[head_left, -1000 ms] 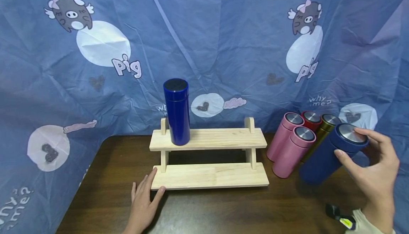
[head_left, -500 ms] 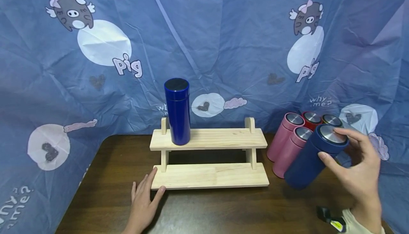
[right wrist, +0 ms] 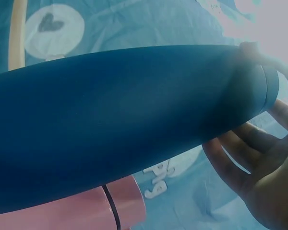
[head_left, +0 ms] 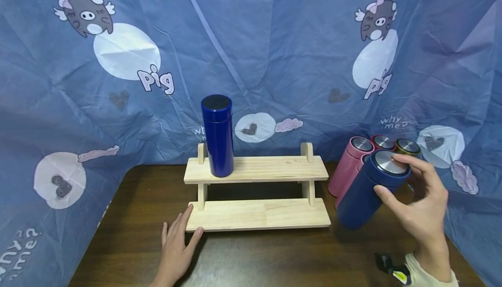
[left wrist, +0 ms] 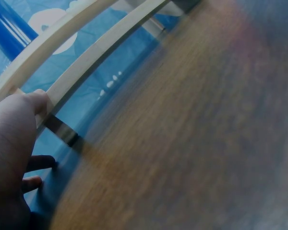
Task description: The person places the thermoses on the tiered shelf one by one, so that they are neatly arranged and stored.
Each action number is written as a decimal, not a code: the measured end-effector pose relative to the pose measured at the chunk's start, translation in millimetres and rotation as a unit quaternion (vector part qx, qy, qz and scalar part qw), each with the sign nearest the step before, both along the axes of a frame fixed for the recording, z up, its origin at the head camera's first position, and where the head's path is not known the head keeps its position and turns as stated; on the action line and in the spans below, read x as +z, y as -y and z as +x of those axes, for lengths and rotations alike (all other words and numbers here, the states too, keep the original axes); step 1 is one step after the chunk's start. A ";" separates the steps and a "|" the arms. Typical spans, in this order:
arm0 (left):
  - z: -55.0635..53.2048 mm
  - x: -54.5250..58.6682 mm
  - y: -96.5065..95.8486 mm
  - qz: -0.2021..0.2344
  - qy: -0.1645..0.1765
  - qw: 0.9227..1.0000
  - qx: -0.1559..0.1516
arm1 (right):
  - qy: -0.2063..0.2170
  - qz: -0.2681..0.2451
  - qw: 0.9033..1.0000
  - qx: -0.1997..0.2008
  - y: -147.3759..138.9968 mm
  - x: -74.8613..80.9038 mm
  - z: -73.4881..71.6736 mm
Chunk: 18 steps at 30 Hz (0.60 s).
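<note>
My right hand holds a matte navy thermos flask around its top, thumb on the near side and a finger on the silver lid. The flask leans, lid to the right, in front of several other flasks; whether its base touches the table I cannot tell. Large in the right wrist view, the navy flask shows fingers around its lid end. My left hand touches the left end of a two-tier wooden rack, fingers mostly straight. In the left wrist view the thumb lies against the shelf edge.
A glossy blue flask stands upright on the rack's upper shelf, left side. Right of the rack stand a pink flask, a second pink one mostly hidden, a red flask and a gold-green one. A blue printed cloth hangs behind the table.
My right hand has carried the navy flask left, towards the rack, and it now covers most of the nearer pink flask. The left hand has stayed at the rack's end.
</note>
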<state>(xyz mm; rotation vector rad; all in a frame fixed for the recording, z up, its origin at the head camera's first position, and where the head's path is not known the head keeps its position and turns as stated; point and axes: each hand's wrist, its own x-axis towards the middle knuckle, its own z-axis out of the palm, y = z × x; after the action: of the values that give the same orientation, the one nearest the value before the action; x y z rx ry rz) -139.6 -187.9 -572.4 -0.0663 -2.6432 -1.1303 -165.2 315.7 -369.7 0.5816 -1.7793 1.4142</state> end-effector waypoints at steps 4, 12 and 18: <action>-1.1 -1.0 0.3 0.004 -0.006 1.000 0.001 | 0.012 0.020 0.999 -0.036 12.0 0.2 0.7; -0.5 -0.6 0.1 0.003 -0.009 1.000 0.001 | 0.037 -0.026 0.999 0.015 32.4 0.0 0.2; 0.7 0.9 -0.9 0.005 -0.005 1.000 0.001 | 0.061 -0.012 0.998 -0.006 45.3 -1.7 -1.2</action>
<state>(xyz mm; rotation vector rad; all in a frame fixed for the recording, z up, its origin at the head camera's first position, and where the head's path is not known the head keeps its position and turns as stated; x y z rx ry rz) -138.9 -186.9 -571.5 -0.0687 -2.6279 -1.1394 -166.4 270.4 -371.4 0.4804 -1.8549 1.4899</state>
